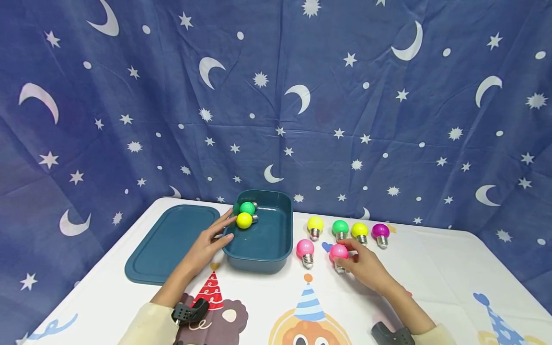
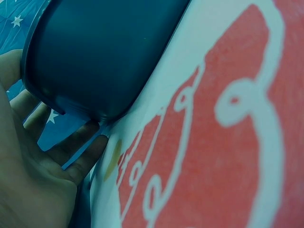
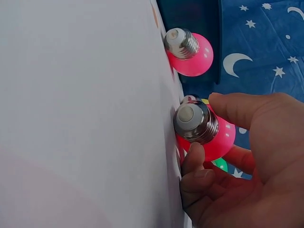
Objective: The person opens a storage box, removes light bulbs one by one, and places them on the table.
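My left hand (image 1: 208, 245) rests against the left side of a dark teal plastic box (image 1: 258, 265), fingers spread and thumb at the rim. A green bulb (image 1: 247, 208) and a yellow bulb (image 1: 244, 220) lie inside, near that side. On the right, my right hand (image 1: 364, 263) holds a pink light bulb (image 1: 338, 252) between thumb and fingers; its metal screw base (image 3: 202, 121) faces the right wrist camera, close to the tabletop. Another pink bulb (image 1: 305, 248) lies between the box and this hand.
Behind the right hand, a yellow bulb (image 1: 315, 224), a green bulb (image 1: 340, 227), a second yellow bulb (image 1: 360, 230) and a purple bulb (image 1: 380, 231) form a row. A flat teal lid (image 1: 172, 239) lies left of the box. A starry blue curtain (image 1: 276, 105) hangs behind the table.
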A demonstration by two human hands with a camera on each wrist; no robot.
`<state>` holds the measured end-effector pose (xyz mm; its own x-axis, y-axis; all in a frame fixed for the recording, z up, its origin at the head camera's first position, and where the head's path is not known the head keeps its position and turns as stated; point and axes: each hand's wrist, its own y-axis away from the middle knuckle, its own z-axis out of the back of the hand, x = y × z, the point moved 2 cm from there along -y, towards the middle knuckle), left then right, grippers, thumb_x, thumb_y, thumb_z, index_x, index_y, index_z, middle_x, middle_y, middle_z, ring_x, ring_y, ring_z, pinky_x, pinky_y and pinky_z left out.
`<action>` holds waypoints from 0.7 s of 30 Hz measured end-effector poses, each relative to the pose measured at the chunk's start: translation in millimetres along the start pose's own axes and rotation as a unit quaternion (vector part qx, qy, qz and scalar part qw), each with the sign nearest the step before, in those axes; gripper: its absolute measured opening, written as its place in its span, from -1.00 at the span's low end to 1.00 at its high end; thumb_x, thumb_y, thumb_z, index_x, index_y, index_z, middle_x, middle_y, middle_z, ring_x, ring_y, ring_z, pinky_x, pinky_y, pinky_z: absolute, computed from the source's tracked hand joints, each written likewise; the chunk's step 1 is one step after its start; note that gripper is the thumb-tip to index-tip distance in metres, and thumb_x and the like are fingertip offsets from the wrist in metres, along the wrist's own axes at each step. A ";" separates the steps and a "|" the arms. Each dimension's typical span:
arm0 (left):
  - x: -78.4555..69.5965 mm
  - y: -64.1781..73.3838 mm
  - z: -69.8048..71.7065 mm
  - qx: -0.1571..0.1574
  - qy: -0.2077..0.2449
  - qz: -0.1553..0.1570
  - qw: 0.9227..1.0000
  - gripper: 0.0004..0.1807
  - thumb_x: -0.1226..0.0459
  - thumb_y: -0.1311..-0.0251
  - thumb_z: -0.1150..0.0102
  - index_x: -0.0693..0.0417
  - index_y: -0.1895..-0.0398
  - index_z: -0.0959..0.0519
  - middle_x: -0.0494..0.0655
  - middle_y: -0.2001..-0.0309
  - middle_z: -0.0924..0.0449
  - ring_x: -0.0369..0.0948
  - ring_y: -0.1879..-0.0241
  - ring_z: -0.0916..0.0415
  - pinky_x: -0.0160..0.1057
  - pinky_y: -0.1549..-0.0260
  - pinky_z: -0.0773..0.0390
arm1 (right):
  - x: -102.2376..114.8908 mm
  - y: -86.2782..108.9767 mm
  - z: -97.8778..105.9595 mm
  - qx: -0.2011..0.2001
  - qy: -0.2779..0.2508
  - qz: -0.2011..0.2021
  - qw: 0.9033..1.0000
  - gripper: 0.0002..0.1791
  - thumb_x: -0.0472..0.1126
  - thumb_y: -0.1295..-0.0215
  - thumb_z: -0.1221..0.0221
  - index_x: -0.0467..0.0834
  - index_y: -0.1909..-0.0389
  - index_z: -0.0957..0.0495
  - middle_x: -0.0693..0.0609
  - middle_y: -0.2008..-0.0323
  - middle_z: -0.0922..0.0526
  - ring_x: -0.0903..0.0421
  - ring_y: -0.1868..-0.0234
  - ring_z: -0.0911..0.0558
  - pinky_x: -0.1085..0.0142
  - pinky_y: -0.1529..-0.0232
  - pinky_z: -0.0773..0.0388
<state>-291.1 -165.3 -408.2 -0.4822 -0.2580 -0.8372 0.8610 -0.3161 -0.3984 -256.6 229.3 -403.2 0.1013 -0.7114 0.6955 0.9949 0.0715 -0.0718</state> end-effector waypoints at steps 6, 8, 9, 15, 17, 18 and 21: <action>-22.9 1.9 -0.4 0.004 0.006 0.003 1.000 -0.49 0.43 -0.32 -0.02 0.34 -0.33 -0.30 0.22 -0.45 0.00 0.20 -0.40 0.06 0.27 -0.23 -0.13 | 0.0 0.9 1.0 0.003 0.002 0.000 1.000 -0.41 -0.12 -0.14 -0.33 -0.14 -0.20 -0.44 -0.05 0.06 -0.55 0.07 0.30 -0.45 0.31 0.42 -0.50; -30.3 2.5 0.0 0.006 0.005 0.006 1.000 -0.50 0.43 -0.32 -0.02 0.35 -0.32 -0.30 0.24 -0.45 0.00 0.21 -0.40 0.07 0.27 -0.23 -0.14 | 0.1 0.8 1.4 0.003 0.003 0.001 1.000 -0.42 -0.11 -0.14 -0.33 -0.14 -0.20 -0.43 -0.06 0.03 -0.55 0.07 0.29 -0.46 0.31 0.41 -0.50; -31.8 2.7 0.2 0.006 0.005 0.008 1.000 -0.50 0.43 -0.32 -0.02 0.35 -0.32 -0.30 0.24 -0.45 0.00 0.21 -0.40 0.07 0.27 -0.23 -0.14 | 0.1 0.8 1.7 0.004 0.004 0.003 1.000 -0.41 -0.10 -0.15 -0.33 -0.13 -0.20 -0.43 -0.06 0.01 -0.55 0.07 0.29 -0.46 0.31 0.39 -0.50; -19.2 1.5 -0.2 0.005 -0.003 0.006 1.000 -0.49 0.39 -0.34 -0.03 0.29 -0.34 -0.30 0.17 -0.46 -0.01 0.17 -0.41 0.08 0.26 -0.23 -0.14 | 0.9 0.9 3.4 0.002 0.003 0.008 1.000 -0.41 -0.10 -0.15 -0.33 -0.13 -0.21 -0.43 -0.11 -0.08 -0.54 0.06 0.25 -0.49 0.30 0.34 -0.53; -19.6 1.7 -0.2 0.005 -0.001 0.009 1.000 -0.49 0.38 -0.34 -0.03 0.29 -0.34 -0.30 0.17 -0.46 -0.01 0.17 -0.42 0.09 0.26 -0.24 -0.12 | 1.3 1.1 4.1 0.001 0.000 0.004 1.000 -0.40 -0.11 -0.14 -0.33 -0.14 -0.21 -0.43 -0.12 -0.08 -0.53 0.05 0.26 -0.50 0.30 0.36 -0.53; -20.9 1.8 -0.4 0.005 0.001 0.010 1.000 -0.49 0.39 -0.33 -0.03 0.31 -0.34 -0.30 0.19 -0.46 -0.01 0.19 -0.42 0.09 0.27 -0.24 -0.12 | 1.6 1.1 4.5 0.001 -0.001 0.003 1.000 -0.40 -0.12 -0.14 -0.33 -0.14 -0.21 -0.42 -0.12 -0.08 -0.53 0.05 0.26 -0.50 0.30 0.37 -0.53; -11.5 0.7 -0.7 0.002 -0.003 0.006 1.000 -0.49 0.36 -0.34 -0.03 0.27 -0.35 -0.30 0.13 -0.46 -0.01 0.15 -0.42 0.09 0.26 -0.24 -0.13 | 2.1 0.8 6.3 0.001 -0.004 0.000 1.000 -0.40 -0.12 -0.14 -0.34 -0.13 -0.22 -0.42 -0.13 -0.06 -0.54 0.05 0.29 -0.49 0.29 0.43 -0.52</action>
<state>-284.9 -161.9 -399.1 -0.4730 -0.2678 -0.8394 0.8659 -0.3170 -0.3869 -255.5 232.2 -397.3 0.1008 -0.7060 0.7010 0.9949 0.0727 -0.0699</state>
